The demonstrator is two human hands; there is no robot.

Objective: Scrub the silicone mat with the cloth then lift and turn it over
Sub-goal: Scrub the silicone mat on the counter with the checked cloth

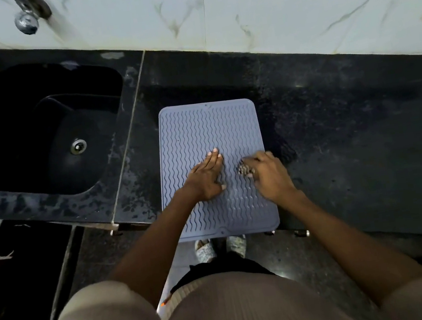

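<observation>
Speckled black counter (333, 115) under wavy-ribbed grey silicone mat (200, 128), flat.

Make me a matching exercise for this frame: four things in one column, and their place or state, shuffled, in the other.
Things:
1. left hand
2. right hand
3. mat
4. sink

Place or state:
A. sunk in the counter, left of the mat
B. flat on the mat, fingers straight
C. lying on the dark counter, ridged side up
D. gripping the cloth

Pairs: 1-B, 2-D, 3-C, 4-A
</observation>
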